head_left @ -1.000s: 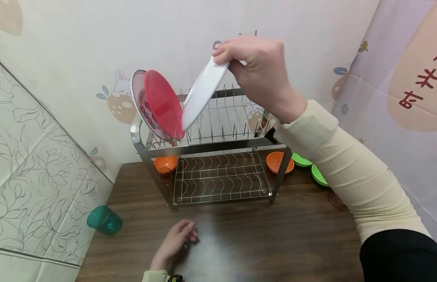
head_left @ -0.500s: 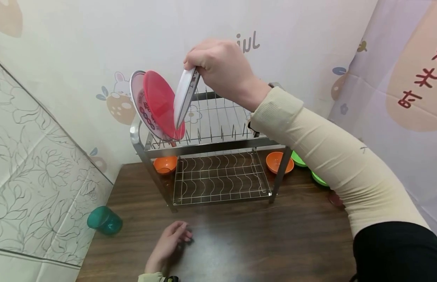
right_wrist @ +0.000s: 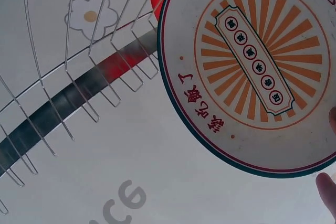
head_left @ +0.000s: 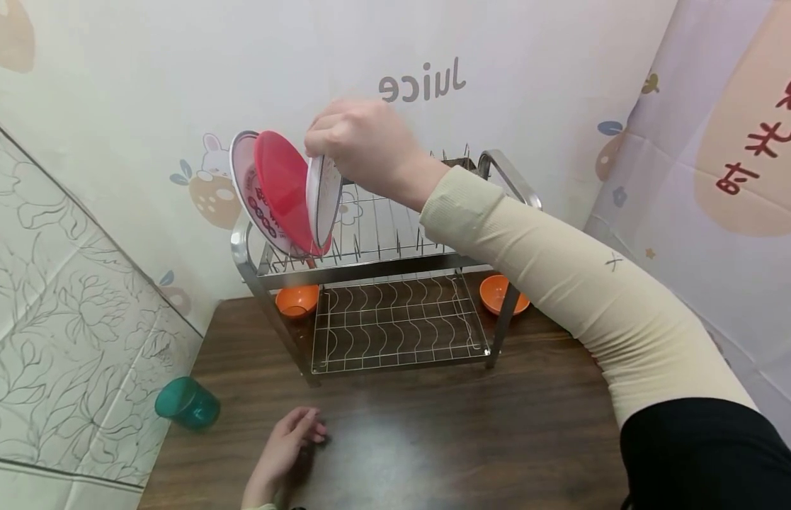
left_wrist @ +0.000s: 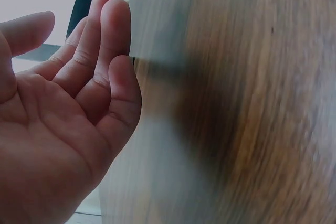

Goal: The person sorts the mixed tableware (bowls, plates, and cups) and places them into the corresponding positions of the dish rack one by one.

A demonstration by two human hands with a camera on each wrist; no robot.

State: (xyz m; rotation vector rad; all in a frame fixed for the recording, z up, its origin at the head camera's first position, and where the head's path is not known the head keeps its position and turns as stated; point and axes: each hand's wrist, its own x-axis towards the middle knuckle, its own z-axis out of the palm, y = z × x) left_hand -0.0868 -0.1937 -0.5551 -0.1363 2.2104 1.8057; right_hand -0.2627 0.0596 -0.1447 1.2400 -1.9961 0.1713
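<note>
Well below our right hand (head_left: 370,142) spreads the wooden table (head_left: 433,453), its left edge meeting a flower-drawn panel (head_left: 83,312). Directly beneath the grip stands the steel dish rack (head_left: 395,269); its upper wires extend rightward from the grip with gaps between them, while leftward the room is tight. We pinch the white plate (head_left: 325,202) by its top edge, fingers narrow on the rim; we cannot tell whether its bottom edge touches the wires. Just left of it leans the red plate (head_left: 283,184), with a patterned plate (head_left: 245,177) behind that toward the rack's end. Lower and nearer us, our left hand (head_left: 289,435) has loosely bent fingers. An orange bowl (head_left: 296,299) sits below left of the grip, and a teal cup (head_left: 188,404) farther down that way.

From the head our plate appears nearly side-on; the right wrist view shows its face, with orange rays, a slanted banner and a dark green rim. The left wrist view shows our palm, thumb apart from the fingers.
</note>
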